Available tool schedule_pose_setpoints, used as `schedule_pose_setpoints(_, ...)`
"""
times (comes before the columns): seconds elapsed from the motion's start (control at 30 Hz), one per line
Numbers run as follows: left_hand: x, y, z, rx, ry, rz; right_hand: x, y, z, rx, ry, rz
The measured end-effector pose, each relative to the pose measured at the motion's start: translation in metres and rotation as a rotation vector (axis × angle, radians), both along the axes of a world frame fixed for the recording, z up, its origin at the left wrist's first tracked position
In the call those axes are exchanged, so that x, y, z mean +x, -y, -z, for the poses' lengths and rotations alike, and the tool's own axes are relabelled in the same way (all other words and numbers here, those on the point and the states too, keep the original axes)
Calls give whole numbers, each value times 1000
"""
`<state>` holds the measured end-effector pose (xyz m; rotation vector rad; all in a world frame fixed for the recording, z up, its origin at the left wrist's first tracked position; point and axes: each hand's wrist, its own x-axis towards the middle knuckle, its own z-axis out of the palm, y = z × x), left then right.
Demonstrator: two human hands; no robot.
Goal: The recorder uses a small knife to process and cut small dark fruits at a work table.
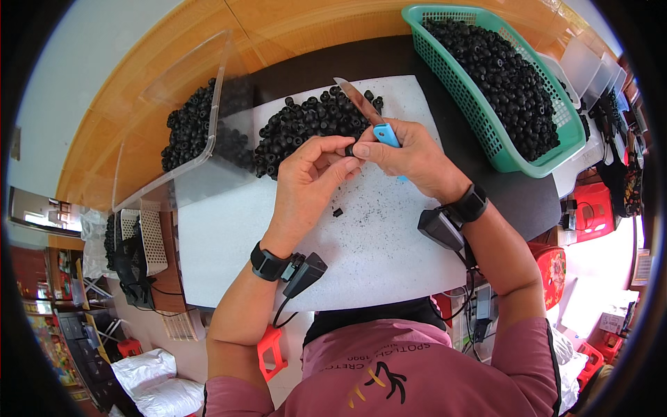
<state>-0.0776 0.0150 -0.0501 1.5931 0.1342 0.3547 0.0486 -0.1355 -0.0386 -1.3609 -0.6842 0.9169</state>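
My left hand [306, 177] pinches a small black cylindrical part [349, 150] between thumb and fingertips, above the white foam sheet [396, 257]. In my right hand [413, 158] is a knife [361, 103] with a light-blue handle, its blade pointing up and to the left; the thumb of that hand presses against the black part. Just beyond my hands lies a heap of similar small black hollow parts [306, 118]. A loose black scrap [338, 212] and many dark specks are scattered on the sheet near me.
A clear plastic bin [219, 104] with black parts lies tilted at the left. At the far right, a green perforated basket [500, 149] is piled with more of them. The dark tabletop [458, 118] shows around the sheet. A red stool [271, 353] stands below the table.
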Motion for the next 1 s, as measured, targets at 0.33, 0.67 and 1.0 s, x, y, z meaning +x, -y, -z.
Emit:
schedule_pose_setpoints(0.33, -3, -3, 1, 23, 69, -29, -1, -2, 1, 57, 159, 9)
schedule_pose_setpoints(0.67, -3, -4, 4, -82, 25, -1, -1, -1, -2, 30, 183, -4)
schedule_pose_setpoints(1.0, -4, -6, 4, -113, -36, 1, -1, -1, -3, 15, 140, -18)
